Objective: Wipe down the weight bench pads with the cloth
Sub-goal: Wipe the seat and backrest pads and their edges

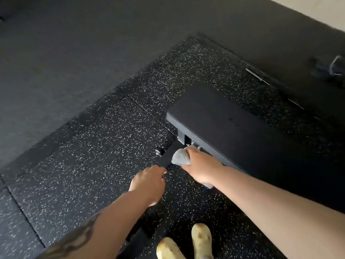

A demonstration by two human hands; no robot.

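Beside the bench pad (220,116), right hand (201,165) gripping cloth (180,157); left hand (147,181) reaching forward

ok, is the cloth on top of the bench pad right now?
No, the right hand grips the cloth down beside the pad, by the frame under its end, not on its top.

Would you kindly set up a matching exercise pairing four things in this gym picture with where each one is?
1. Grey cloth
2. Black padded weight bench pad
3. Left hand
4. Pale yellow shoes

A. bottom edge of view, on speckled floor
B. gripped in right hand
C. above the frame, right of centre
D. empty, beside the cloth

Pairs: 1-B, 2-C, 3-D, 4-A
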